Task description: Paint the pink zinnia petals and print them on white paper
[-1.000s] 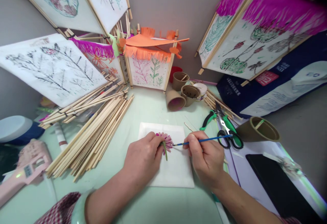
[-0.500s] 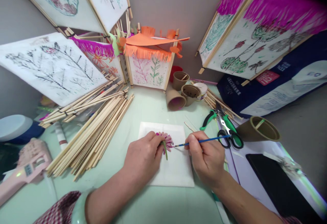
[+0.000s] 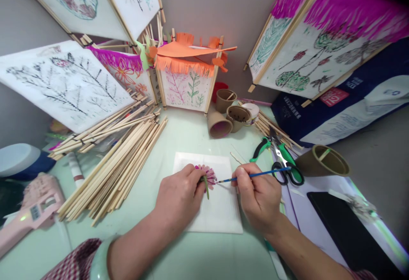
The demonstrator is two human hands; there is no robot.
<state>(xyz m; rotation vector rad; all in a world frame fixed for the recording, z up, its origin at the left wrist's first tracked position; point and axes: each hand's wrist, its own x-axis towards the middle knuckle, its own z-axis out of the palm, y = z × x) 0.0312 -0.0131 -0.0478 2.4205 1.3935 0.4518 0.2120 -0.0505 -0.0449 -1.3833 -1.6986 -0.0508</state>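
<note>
Over a white sheet of paper [image 3: 220, 216], my left hand [image 3: 179, 192] pinches a pink-purple flower [image 3: 210, 175] with a short green stem, its petals partly hidden behind my fingers. My right hand [image 3: 258, 197] grips a thin blue paintbrush [image 3: 265, 172] like a pen. The brush points left, and its tip is at the flower's right-hand petals. Both hands rest low near the paper, one on each side of the flower.
A bundle of wooden sticks [image 3: 118, 169] and a pink glue gun [image 3: 35, 212] lie to the left. Brown pots [image 3: 220, 125] and a paper lantern [image 3: 188, 86] stand behind. To the right are scissors [image 3: 284, 160], green-handled pliers [image 3: 260, 148], another pot [image 3: 322, 160] and a black tablet-like slab [image 3: 348, 237].
Almost nothing differs. Both hands keep their places, with the brush tip still at the petals.
</note>
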